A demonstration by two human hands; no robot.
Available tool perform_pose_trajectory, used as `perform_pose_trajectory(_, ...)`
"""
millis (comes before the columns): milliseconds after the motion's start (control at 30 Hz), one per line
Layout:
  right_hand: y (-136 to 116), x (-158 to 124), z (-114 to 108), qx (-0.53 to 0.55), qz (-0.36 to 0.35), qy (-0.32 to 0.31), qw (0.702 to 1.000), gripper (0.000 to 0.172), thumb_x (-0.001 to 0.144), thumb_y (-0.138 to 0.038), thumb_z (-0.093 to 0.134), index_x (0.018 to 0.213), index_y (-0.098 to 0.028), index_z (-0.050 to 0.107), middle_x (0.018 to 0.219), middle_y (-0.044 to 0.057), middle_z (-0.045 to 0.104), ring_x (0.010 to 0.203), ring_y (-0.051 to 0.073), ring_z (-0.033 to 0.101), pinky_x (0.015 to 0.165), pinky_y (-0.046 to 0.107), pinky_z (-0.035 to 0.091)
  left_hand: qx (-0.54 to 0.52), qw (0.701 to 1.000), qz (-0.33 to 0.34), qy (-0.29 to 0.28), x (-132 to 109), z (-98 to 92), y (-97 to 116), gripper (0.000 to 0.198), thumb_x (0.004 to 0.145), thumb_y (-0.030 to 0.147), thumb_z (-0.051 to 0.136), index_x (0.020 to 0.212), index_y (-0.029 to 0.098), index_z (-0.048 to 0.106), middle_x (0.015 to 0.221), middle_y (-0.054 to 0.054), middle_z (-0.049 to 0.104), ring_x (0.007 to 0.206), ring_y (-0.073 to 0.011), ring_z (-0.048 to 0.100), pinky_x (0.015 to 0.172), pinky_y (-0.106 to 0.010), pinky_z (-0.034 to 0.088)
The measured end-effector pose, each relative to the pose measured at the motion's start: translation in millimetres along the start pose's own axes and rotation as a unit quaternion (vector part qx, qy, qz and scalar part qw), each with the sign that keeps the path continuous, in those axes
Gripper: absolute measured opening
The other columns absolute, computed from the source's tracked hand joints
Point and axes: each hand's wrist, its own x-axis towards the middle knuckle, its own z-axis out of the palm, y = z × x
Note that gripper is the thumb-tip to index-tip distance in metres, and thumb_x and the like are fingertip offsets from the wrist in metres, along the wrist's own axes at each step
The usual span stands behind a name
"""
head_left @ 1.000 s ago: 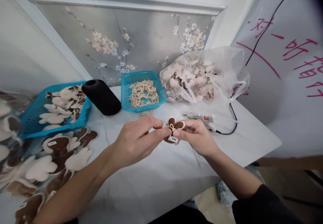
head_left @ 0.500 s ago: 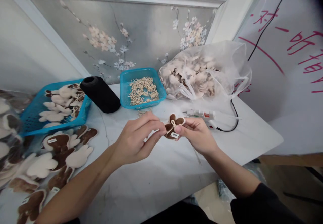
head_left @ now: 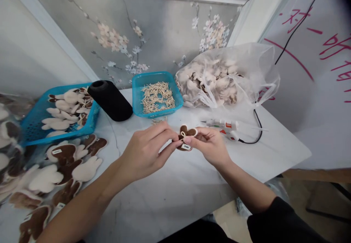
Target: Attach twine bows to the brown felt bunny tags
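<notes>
a small brown-and-cream plush bunny piece (head_left: 186,137), tied with a twine bow and carrying a paper tag, sits at centre frame above the tabletop (head_left: 170,202). the left hand (head_left: 145,151) and right hand (head_left: 211,146) both grip it, pinched between fingertips and thumbs. just above lies a blue tray (head_left: 135,100) of wooden sticks; to the right, a glue gun (head_left: 223,125).

You're in a small craft workroom: a marble-topped table (head_left: 164,199) holds a glue gun (head_left: 223,125), a black thread cone (head_left: 110,100), blue baskets (head_left: 91,118) and a bag of felt shapes (head_left: 219,82), below a floral wall panel (head_left: 161,27), with a red-lettered sheet (head_left: 326,53) at right.
</notes>
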Motion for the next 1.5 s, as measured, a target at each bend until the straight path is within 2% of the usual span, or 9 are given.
perform_pose_trajectory(233, 4.9, -2.9, -5.0, -0.145, -0.12, 0.053, 0.981, 0.014, 0.078, -0.03, 0.066, 0.075, -0.017, 0.069, 0.071, 0.002, 0.068, 0.063, 0.014, 0.061, 0.057, 0.026, 0.051, -0.007, 1.0, 0.011, 0.013, -0.9, -16.4, -5.7, 0.004, 0.082, 0.018, 0.06, 0.078, 0.017, 0.058, 0.071, 0.0, 0.058, 0.063, -0.01, 0.054, 0.052, -0.021, 0.042)
perform_pose_trajectory(333, 5.6, -5.8, -9.0, -0.288, -0.291, 0.027, 0.912, 0.009, 0.08, -0.02, 0.063, 0.086, -0.018, 0.069, 0.081, 0.005, 0.071, 0.071, 0.014, 0.064, 0.065, 0.027, 0.053, -0.037, 0.997, 0.027, 0.063, 0.0, -16.8, -6.6, 0.002, 0.082, 0.016, 0.06, 0.082, 0.018, 0.059, 0.071, -0.001, 0.06, 0.065, -0.011, 0.056, 0.055, -0.022, 0.046)
perform_pose_trajectory(433, 7.8, -8.2, -15.2, -0.374, -0.425, -0.018, 0.824, 0.026, 0.081, -0.012, 0.06, 0.106, -0.02, 0.065, 0.096, 0.006, 0.071, 0.087, 0.016, 0.065, 0.075, 0.029, 0.055, -0.03, 0.994, 0.069, 0.081, -1.1, -11.6, -6.8, 0.004, 0.082, 0.017, 0.061, 0.085, 0.017, 0.06, 0.074, -0.002, 0.06, 0.066, -0.0115, 0.057, 0.055, -0.023, 0.048)
perform_pose_trajectory(633, 11.4, -14.4, -24.5, -0.418, -0.502, 0.012, 0.757, 0.043, 0.081, -0.011, 0.061, 0.122, -0.023, 0.056, 0.105, 0.008, 0.067, 0.103, 0.021, 0.062, 0.083, 0.036, 0.057, 0.07, 0.969, 0.226, 0.072, -8.9, -1.2, -8.9, 0.028, 0.071, 0.028, 0.073, 0.092, 0.013, 0.061, 0.077, -0.003, 0.063, 0.069, -0.0135, 0.059, 0.057, -0.026, 0.052)
perform_pose_trajectory(833, 13.5, -15.8, -22.1, -0.404, -0.513, 0.026, 0.757, 0.049, 0.079, -0.017, 0.065, 0.125, -0.024, 0.053, 0.11, 0.008, 0.065, 0.105, 0.023, 0.061, 0.085, 0.04, 0.057, 0.124, 0.941, 0.283, 0.138, -6.7, -4.2, 2.4, 0.013, 0.076, 0.006, 0.065, 0.073, 0.018, 0.062, 0.067, 0.004, 0.064, 0.064, -0.0106, 0.065, 0.05, -0.02, 0.053)
perform_pose_trajectory(1033, 11.5, -14.2, -20.3, -0.394, -0.515, 0.023, 0.761, 0.05, 0.079, -0.016, 0.065, 0.126, -0.023, 0.052, 0.108, 0.008, 0.066, 0.104, 0.022, 0.062, 0.085, 0.038, 0.057, 0.126, 0.941, 0.287, 0.124, -6.6, -10.8, 16.0, 0.019, 0.072, 0.003, 0.066, 0.066, 0.02, 0.06, 0.061, 0.005, 0.064, 0.063, -0.0123, 0.067, 0.051, -0.022, 0.056)
perform_pose_trajectory(1267, 2.6, -16.4, -18.6, -0.395, -0.519, 0.004, 0.758, 0.041, 0.081, -0.013, 0.061, 0.121, -0.023, 0.057, 0.104, 0.007, 0.067, 0.102, 0.021, 0.063, 0.083, 0.035, 0.058, -0.031, 0.96, 0.234, 0.152, -10.2, -2.2, 6.6, 0.012, 0.082, 0.027, 0.061, 0.084, 0.015, 0.06, 0.071, -0.001, 0.063, 0.067, -0.0125, 0.063, 0.053, -0.023, 0.055)
perform_pose_trajectory(1400, 2.6, -17.0, -17.1, -0.389, -0.506, -0.007, 0.769, 0.04, 0.08, -0.009, 0.06, 0.118, -0.02, 0.058, 0.102, 0.008, 0.067, 0.101, 0.022, 0.063, 0.084, 0.035, 0.057, -0.07, 0.989, 0.125, 0.046, -8.1, -6.7, 4.7, 0.017, 0.081, 0.011, 0.058, 0.097, 0.017, 0.059, 0.09, -0.006, 0.062, 0.075, -0.0126, 0.059, 0.06, -0.024, 0.051)
perform_pose_trajectory(1500, 8.4, -15.5, -15.3, -0.362, -0.491, -0.017, 0.792, 0.035, 0.082, -0.011, 0.058, 0.116, -0.02, 0.059, 0.102, 0.009, 0.066, 0.101, 0.02, 0.062, 0.083, 0.035, 0.057, -0.046, 0.993, 0.106, -0.039, -6.4, -15.4, 4.3, 0.019, 0.085, 0.011, 0.049, 0.098, 0.021, 0.06, 0.098, -0.006, 0.061, 0.082, -0.0133, 0.059, 0.065, -0.024, 0.05)
